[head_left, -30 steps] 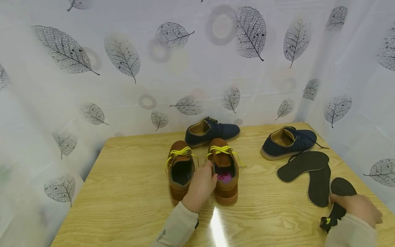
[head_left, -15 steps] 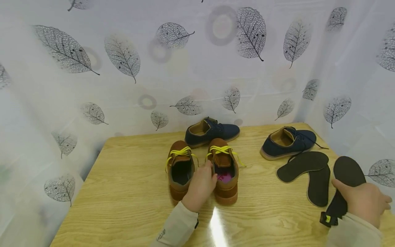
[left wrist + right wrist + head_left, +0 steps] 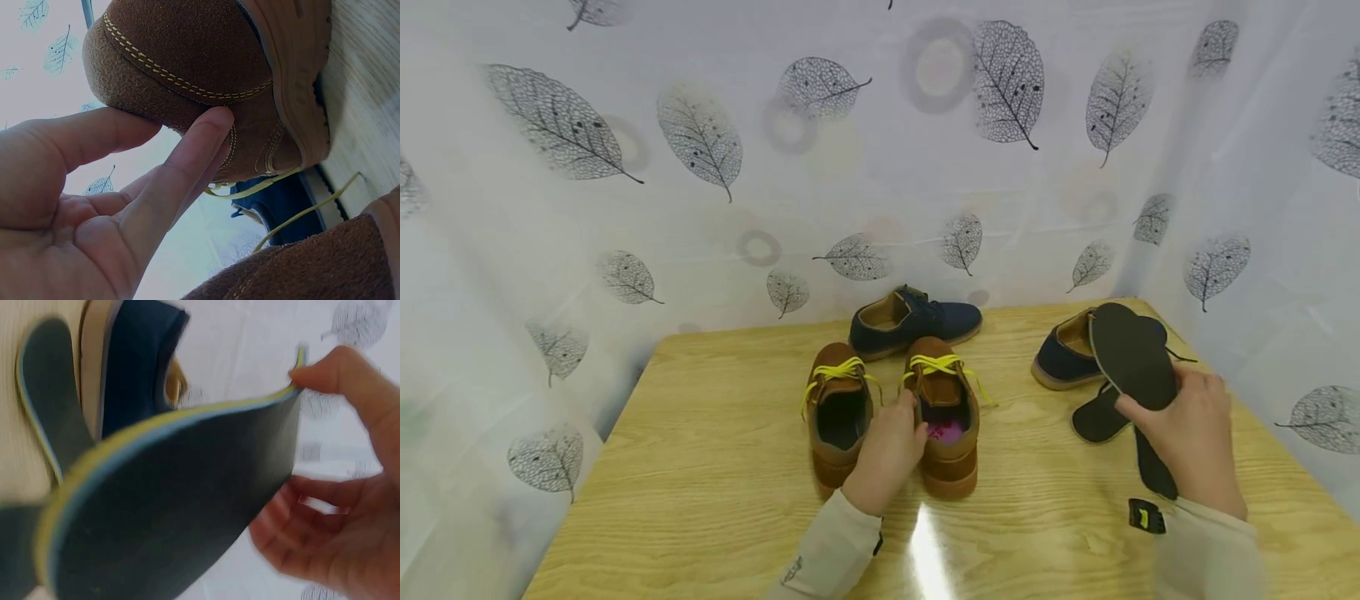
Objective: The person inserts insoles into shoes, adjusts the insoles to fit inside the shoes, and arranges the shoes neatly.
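Note:
My left hand (image 3: 887,454) pinches the heel collar of the right-hand brown shoe (image 3: 942,475), thumb and fingers either side of its edge in the left wrist view. A pink patch shows inside that shoe, and yellow laces cross its front. Its mate, another brown shoe (image 3: 831,462), stands just left of the hand. My right hand (image 3: 1195,437) grips a dark insole (image 3: 1131,354) by its edges, raised above the table. In the right wrist view the insole (image 3: 175,494) shows a yellow and blue edge and bends slightly. Two more dark insoles (image 3: 1097,417) lie partly hidden beneath it.
A navy shoe (image 3: 917,321) lies behind the brown pair. Another navy shoe (image 3: 1063,354), partly covered by the raised insole, sits at the back right. The wooden table (image 3: 700,467) meets a leaf-patterned white curtain (image 3: 850,167) behind and at both sides.
My right hand has lifted the insole off the table's right side and carried it left and forward, over the other insoles. The left hand and the brown shoes have stayed put.

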The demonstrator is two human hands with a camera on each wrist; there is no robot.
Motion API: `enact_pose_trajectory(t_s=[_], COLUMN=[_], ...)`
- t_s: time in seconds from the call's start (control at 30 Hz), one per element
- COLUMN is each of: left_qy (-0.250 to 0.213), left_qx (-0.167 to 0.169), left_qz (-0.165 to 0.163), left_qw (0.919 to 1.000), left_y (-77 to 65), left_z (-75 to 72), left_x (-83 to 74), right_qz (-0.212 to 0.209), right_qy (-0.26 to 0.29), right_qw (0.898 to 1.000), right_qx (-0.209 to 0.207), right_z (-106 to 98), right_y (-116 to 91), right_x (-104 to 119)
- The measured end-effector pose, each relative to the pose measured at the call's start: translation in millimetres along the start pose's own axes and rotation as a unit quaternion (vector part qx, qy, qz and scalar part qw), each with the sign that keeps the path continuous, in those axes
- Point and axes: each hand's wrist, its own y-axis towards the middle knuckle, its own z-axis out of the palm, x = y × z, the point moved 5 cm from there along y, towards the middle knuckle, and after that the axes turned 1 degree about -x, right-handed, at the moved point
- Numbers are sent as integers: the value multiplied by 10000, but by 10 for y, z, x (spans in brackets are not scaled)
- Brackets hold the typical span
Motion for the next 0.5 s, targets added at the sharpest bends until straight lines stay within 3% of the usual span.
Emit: enact_pose_trajectory(t_s=[0.13,0.3,0.5], left_qy=[1,-16,325], left_qx=[-15,-10,-19], left_qz=[47,99,134], left_qw=[10000,9999,9994], left_y=[-6,1,-15], left_z=[1,10,-68], left_x=[4,15,-10], right_qz=[-922,-1964,-2794], right_qy=[115,295,237], right_qw=[9956,9799,9597], right_qx=[148,209,203], right_z=[143,300,446], right_y=[-7,-61,-174], right_x=[279,629,968])
